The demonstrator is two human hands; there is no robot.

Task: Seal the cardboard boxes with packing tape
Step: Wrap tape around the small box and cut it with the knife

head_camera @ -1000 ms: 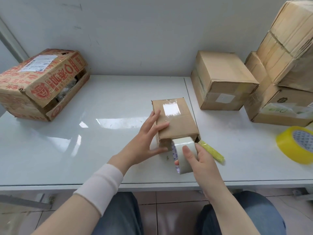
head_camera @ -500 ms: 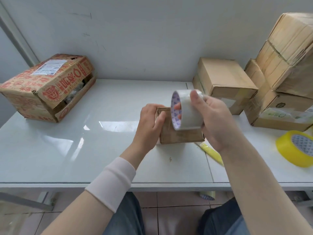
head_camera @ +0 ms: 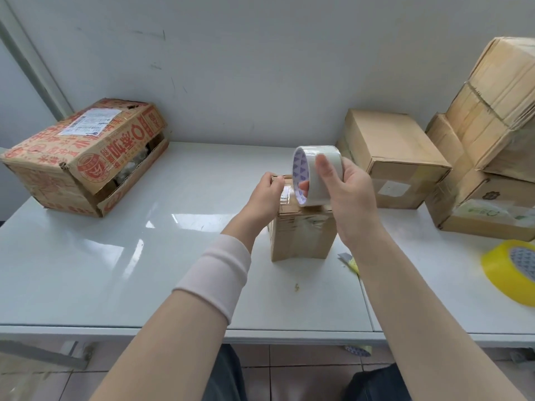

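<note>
— Left hand [head_camera: 267, 195] is gripping the top left edge of the small cardboard box [head_camera: 301, 238]. Right hand [head_camera: 347, 198] is holding the clear packing tape roll [head_camera: 315, 175], thumb hooking into the core and fingers wrapping the outside. Why is the box standing on end?

— It is standing upright mid-way along the white table [head_camera: 144, 256], probably so its upper end is facing the roll. The left hand is steadying it against tipping while the roll is hovering just above its top. Whether a strip is running from roll to box, I cannot tell.

— What is lying around it?

— A yellow-green cutter [head_camera: 351, 260] is lying just beside the box, mostly hidden behind the right forearm, likely waiting to cut the strip. A yellow tape roll [head_camera: 509, 273] is sitting near the right edge, I'm guessing as a spare.

— Counts?

— I'm counting five boxes:
- the small one
- a red-printed carton [head_camera: 84, 157] gaping open at far left
- a plain brown box [head_camera: 396, 151] at the back right
- a lower stacked box [head_camera: 477, 209] and an upper stacked box [head_camera: 503, 111] at the far right

For tape I'm counting two rolls, plus what is looking like a third on the floor [head_camera: 357, 350]. One cutter.
</note>
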